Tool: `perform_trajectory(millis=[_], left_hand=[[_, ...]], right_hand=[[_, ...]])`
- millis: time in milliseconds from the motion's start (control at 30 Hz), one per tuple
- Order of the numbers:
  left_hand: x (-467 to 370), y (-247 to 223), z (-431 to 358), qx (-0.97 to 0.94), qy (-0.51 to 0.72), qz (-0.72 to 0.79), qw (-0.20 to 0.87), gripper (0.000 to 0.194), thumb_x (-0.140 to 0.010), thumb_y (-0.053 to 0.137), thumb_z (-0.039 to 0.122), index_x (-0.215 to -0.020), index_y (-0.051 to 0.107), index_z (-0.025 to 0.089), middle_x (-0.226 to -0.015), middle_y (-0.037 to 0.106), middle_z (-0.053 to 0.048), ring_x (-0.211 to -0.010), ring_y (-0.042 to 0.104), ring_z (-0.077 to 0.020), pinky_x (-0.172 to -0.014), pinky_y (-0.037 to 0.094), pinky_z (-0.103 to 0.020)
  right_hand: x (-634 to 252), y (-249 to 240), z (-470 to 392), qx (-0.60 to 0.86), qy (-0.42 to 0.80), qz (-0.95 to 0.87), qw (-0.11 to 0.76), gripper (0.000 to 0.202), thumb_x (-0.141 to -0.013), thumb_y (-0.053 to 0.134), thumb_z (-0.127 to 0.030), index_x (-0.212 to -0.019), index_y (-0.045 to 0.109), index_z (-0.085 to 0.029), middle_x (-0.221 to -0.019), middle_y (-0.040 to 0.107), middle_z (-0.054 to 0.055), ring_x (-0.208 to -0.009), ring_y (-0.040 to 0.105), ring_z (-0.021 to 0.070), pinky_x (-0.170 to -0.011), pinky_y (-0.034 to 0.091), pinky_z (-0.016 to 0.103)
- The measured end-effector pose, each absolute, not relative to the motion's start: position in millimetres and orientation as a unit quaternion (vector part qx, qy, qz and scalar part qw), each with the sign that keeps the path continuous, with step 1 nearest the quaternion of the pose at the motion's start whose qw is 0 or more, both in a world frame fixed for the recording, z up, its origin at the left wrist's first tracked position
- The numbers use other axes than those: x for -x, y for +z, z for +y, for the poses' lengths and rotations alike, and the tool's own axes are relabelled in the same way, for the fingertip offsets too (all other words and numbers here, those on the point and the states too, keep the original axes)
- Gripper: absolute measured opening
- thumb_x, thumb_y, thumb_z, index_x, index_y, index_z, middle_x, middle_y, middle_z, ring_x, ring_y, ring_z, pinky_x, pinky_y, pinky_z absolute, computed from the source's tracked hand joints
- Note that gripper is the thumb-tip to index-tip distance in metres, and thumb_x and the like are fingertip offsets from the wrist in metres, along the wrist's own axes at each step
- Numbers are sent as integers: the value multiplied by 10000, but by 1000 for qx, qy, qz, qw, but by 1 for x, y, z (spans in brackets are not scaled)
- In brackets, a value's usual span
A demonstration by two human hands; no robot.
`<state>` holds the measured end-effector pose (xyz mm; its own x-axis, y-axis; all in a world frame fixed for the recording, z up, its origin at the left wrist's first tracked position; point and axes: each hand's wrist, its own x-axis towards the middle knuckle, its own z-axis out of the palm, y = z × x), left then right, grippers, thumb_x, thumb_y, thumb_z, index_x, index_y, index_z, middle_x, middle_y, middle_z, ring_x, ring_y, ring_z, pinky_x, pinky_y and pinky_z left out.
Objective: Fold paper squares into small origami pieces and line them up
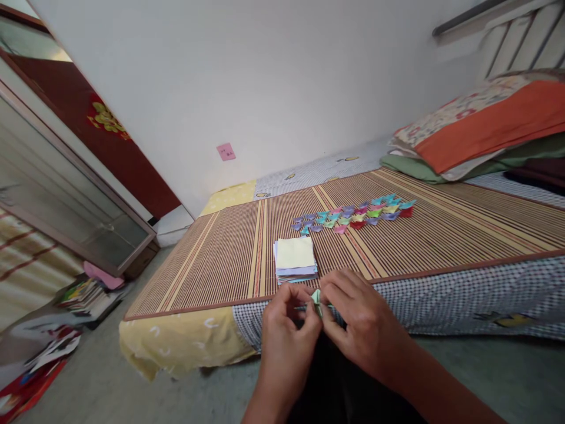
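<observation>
Between the fingertips of both hands is a small folded piece of pale green paper (pixel 316 297), held just in front of the bed's near edge. My left hand (pixel 289 330) pinches it from the left, and my right hand (pixel 357 312) grips its right side; fingers hide much of the paper. Just beyond the hands, a stack of square paper sheets (pixel 295 254), pale yellow on top, lies on the striped mat (pixel 212 259). Farther back and to the right, several small folded paper pieces (pixel 353 215) in blue, purple, pink, green, yellow and red lie in rows.
Pillows (pixel 489 123) and folded bedding are piled at the bed's right end. A white wall (pixel 265 76) with a pink paper note (pixel 226 151) rises behind. At left stand a glass-fronted cabinet (pixel 88 171) and, on the floor, a pile of books (pixel 83 294).
</observation>
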<state>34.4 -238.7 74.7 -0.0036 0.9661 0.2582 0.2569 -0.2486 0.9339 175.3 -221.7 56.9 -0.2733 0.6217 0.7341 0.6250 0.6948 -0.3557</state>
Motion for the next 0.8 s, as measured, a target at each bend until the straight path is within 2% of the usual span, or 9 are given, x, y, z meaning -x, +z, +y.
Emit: perform_trajectory(millis=[167, 400, 633, 800], left_hand=[[-34, 75, -236, -559, 530, 469, 432, 74, -826, 608, 150, -814, 556, 202, -857, 680, -27, -759, 629, -156, -724, 508, -265], [-36, 72, -235, -542, 534, 483, 433, 84, -795, 632, 127, -821, 581, 189, -782, 637, 5, -691, 578, -128, -640, 459, -216], [-36, 67, -234, -516, 544, 481, 455, 167, -928, 619, 298, -826, 531, 199, -691, 571, 33, -616, 539, -114, -573, 445, -194], [-33, 61, -236, -567, 524, 486, 410, 100, -1011, 507, 298, -948, 535, 226, -759, 562, 30, -666, 546, -132, -625, 478, -216]], right_hand=[[-176, 57, -222, 392, -20, -789, 473, 229, -868, 499, 29, -788, 530, -183, -818, 589, 82, -820, 532, 243, -751, 476, 404], [-174, 54, -222, 368, -15, -799, 476, 239, -868, 497, 48, -779, 532, -171, -819, 593, 86, -822, 538, 239, -750, 471, 395], [-176, 54, -220, 366, 7, -793, 486, 241, -884, 504, 21, -768, 505, -190, -810, 588, 79, -812, 538, 234, -729, 477, 386], [-177, 56, -220, 368, 16, -793, 485, 242, -871, 487, 26, -779, 501, -198, -824, 593, 79, -817, 542, 235, -722, 477, 381]])
